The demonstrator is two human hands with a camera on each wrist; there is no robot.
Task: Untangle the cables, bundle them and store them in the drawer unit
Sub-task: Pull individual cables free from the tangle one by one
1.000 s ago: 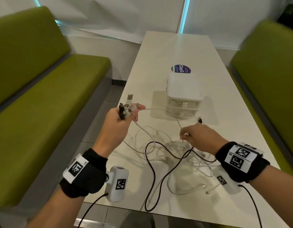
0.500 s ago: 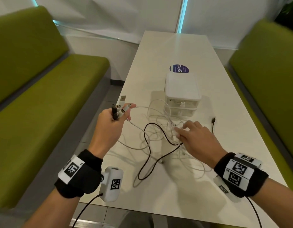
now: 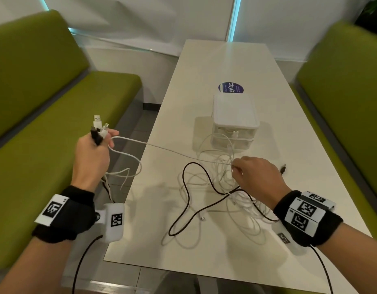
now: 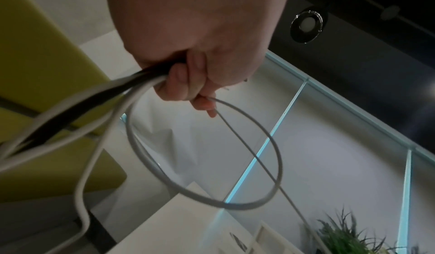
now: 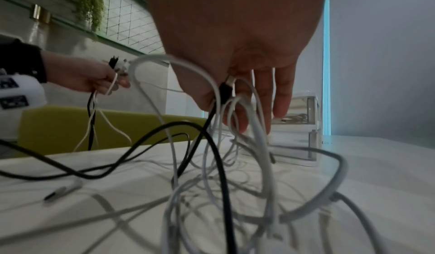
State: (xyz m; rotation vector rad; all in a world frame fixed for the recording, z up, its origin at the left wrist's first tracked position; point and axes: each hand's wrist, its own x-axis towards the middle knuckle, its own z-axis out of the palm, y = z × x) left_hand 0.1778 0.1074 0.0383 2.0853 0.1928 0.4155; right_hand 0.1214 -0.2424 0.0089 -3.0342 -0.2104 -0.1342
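The left hand (image 3: 91, 154), raised off the tabletop's (image 3: 204, 85) left edge over the green bench (image 3: 35, 145), is fisted round a bunch of plug ends (image 3: 99, 129), white and black, sticking up above the fingers. A white cable (image 3: 172, 152) runs taut from it to the right hand (image 3: 258, 177), which pinches that strand above the tangled cables (image 3: 215, 198) lying on the tabletop. Behind them stands the white drawer unit (image 3: 234, 122); coiled white cable shows through its clear drawer fronts, though how many cables lie inside cannot be made out. Beyond it a round blue sticker (image 3: 230, 88) reads "ClayG"; its smaller print is illegible.
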